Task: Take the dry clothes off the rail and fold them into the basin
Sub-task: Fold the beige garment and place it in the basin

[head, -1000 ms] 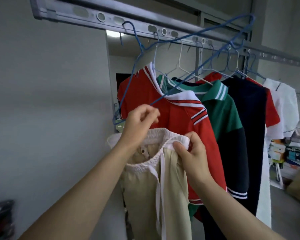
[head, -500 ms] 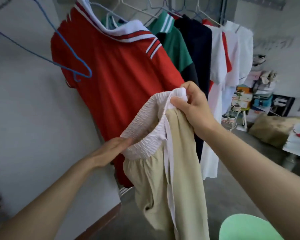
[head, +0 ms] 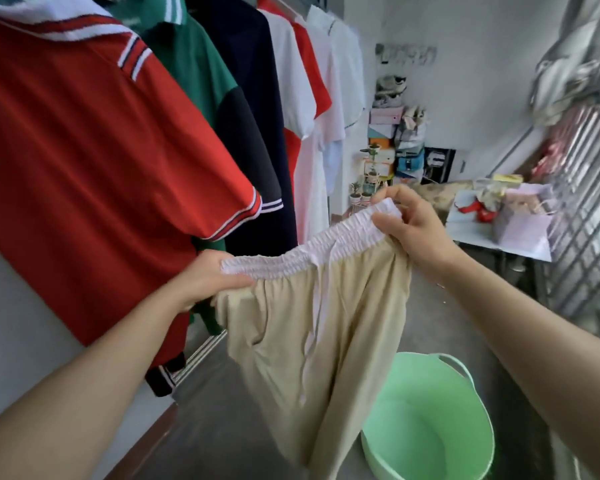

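Since before, our left hand (head: 208,278) moves up and takes the waistband (head: 302,252).
Both arms reach forward, each grip clamped on the beige trousers (head: 312,327), right hand (head: 414,228) higher; green basin (head: 433,431) below.

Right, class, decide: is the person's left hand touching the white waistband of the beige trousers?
Touching. The head view shows the left hand gripping one end of the white waistband of the beige trousers, the gathered fabric pinched under its thumb, with no gap.

Beige drawstring trousers (head: 312,327), white-waistbanded, were held stretched out over a pale green basin (head: 440,420); a red shirt (head: 84,150) was seen hanging alongside.
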Demonstrator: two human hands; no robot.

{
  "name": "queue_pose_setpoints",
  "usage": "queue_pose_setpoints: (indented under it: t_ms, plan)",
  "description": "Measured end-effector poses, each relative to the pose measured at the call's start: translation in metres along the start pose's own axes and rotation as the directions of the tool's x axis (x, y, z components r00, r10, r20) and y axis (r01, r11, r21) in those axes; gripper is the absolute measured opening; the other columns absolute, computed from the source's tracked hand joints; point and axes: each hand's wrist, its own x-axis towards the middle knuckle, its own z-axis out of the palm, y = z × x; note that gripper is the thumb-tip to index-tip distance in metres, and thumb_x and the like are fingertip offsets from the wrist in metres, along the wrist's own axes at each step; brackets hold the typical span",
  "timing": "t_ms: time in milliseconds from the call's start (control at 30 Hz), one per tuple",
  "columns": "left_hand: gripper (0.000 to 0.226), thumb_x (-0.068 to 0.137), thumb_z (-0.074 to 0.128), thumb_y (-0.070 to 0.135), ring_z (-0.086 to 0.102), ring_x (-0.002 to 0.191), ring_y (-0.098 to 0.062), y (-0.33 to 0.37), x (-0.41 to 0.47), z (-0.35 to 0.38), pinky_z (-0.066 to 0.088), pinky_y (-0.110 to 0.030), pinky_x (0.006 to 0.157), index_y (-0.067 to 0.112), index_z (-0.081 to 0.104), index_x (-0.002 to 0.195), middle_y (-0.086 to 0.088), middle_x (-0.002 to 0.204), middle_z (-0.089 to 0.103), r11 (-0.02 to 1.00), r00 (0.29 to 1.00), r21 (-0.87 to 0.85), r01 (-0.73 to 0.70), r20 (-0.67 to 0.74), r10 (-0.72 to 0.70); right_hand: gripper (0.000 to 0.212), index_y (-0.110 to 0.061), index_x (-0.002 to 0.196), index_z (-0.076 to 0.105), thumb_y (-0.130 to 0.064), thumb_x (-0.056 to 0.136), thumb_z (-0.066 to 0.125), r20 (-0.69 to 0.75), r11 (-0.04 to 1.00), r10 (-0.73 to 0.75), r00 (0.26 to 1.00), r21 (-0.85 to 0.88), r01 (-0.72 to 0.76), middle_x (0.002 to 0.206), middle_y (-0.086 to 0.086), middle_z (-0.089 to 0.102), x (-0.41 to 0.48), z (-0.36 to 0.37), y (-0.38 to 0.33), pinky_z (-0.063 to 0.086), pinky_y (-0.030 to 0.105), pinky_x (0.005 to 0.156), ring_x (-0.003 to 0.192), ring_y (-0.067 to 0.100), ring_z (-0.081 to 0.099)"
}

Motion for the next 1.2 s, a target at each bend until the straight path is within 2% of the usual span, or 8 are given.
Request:
queue_pose_setpoints:
  t_ms: [133,300,433,500,600,800,967,1200]
  plan:
    - [0.028,0.052,0.077,0.023,0.047,0.066,-0.011,0.023,0.023,0.034,0.038,-0.026,0.060,0.010,0.058,0.068,-0.002,0.066,0.055,0.996,0.999,0.074,-0.051,0.000,0.051,0.031,-0.034,0.097,0.062,-0.008,0.083,0.070,-0.073,0.992,0.093,0.993,-0.073,-0.098,0.086,0.011,0.064,-0.012,-0.046,0.011,0.055,0.039,0.063,0.070,0.026,0.057]
    - [0.035,0.055,0.083,0.010,0.052,0.066,-0.011,0.062,0.055,0.050,0.042,-0.029,0.064,0.016,0.058,0.078,0.001,0.072,0.060,0.996,0.998,0.079,-0.050,0.053,0.046,0.064,-0.030,0.127,0.056,-0.021,0.069,0.082,-0.024,0.852,0.365,0.931,-0.394,-0.344,0.122,0.006,0.062,-0.023,-0.091,0.017,0.050,0.045,0.097,0.108,0.025,0.061]
    - [0.031,0.078,0.070,-0.004,0.068,0.083,-0.021,0.084,0.084,0.059,0.056,-0.034,0.081,-0.004,0.064,0.108,-0.015,0.096,0.071,0.980,0.966,-0.175,0.095,0.255,-0.048,0.037,-0.007,0.094,0.061,-0.033,0.075,0.078,-0.177,0.583,0.568,0.803,-0.602,-0.545,0.084,0.005,0.062,-0.027,-0.103,0.017,0.049,0.027,0.064,0.072,0.018,0.057]
    - [0.031,0.085,0.063,0.001,0.070,0.078,-0.020,0.095,0.097,0.069,0.058,-0.034,0.075,-0.005,0.060,0.115,-0.014,0.100,0.070,0.959,0.955,-0.231,0.162,0.282,-0.094,0.047,-0.004,0.107,0.058,-0.038,0.079,0.073,-0.251,0.536,0.542,0.802,-0.632,-0.560,0.089,0.005,0.058,-0.029,-0.107,0.018,0.048,0.030,0.072,0.078,0.019,0.054]
    - [0.023,0.093,0.056,0.009,0.071,0.073,-0.019,0.111,0.113,0.082,0.059,-0.035,0.062,0.003,0.060,0.115,-0.014,0.101,0.069,0.926,0.923,-0.273,0.260,0.351,-0.156,0.041,-0.004,0.111,0.058,-0.034,0.085,0.068,-0.319,0.625,0.468,0.824,-0.540,-0.563,0.104,0.010,0.062,-0.029,-0.113,0.019,0.049,0.041,0.093,0.093,0.026,0.058]
    - [0.037,0.092,0.059,0.014,0.070,0.076,-0.021,0.148,0.152,0.092,0.059,-0.031,0.059,-0.003,0.054,0.124,-0.016,0.099,0.069,0.907,0.953,-0.332,0.258,0.241,-0.183,0.020,-0.008,0.094,0.065,-0.027,0.088,0.064,-0.469,0.861,0.445,0.763,-0.010,-0.508,0.095,0.011,0.067,-0.006,-0.121,0.011,0.056,0.035,0.080,0.081,0.021,0.065]
    - [0.032,0.097,0.052,0.024,0.068,0.051,-0.022,0.183,0.165,0.114,0.054,-0.033,0.041,0.000,0.055,0.118,-0.014,0.064,0.070,0.804,0.912,-0.452,0.388,0.318,-0.261,0.040,-0.011,0.116,0.058,-0.036,0.085,0.066,-0.423,0.734,0.677,0.602,0.448,-0.511,0.111,0.011,0.066,0.032,-0.114,0.009,0.049,0.043,0.094,0.101,0.027,0.063]
    - [0.032,0.093,0.058,0.019,0.065,0.097,-0.030,0.215,0.181,0.149,0.053,-0.043,0.085,0.001,0.056,0.119,-0.016,0.109,0.065,0.788,0.967,-0.601,0.132,0.252,0.030,0.029,-0.008,0.115,0.056,-0.013,0.087,0.064,-0.384,0.854,0.411,0.827,0.480,-0.202,0.100,0.010,0.062,0.066,-0.090,0.010,0.055,0.033,0.074,0.087,0.022,0.063]
